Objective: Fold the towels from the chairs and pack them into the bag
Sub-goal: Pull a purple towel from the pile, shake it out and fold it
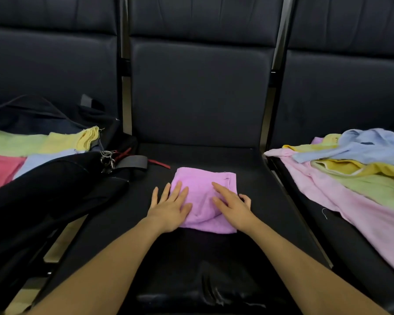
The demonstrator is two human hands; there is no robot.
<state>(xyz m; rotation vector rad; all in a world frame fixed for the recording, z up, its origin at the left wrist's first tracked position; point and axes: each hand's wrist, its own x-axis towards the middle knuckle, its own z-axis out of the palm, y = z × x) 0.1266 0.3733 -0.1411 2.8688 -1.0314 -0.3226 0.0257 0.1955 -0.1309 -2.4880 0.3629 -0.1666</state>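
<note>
Folded purple terry towel (203, 196) lay on middle black chair seat (248, 178). Left hand (171, 206) pressed flat on it, fingers straight; right hand (233, 204) likewise, outer fingers curled at edge. Likely soft, light, floppy; best pinched at 2 corners.

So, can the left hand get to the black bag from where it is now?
Probably yes. The left hand lies flat on the purple towel, and the black bag is just to its left on the next seat, with only bare seat between them.
</note>
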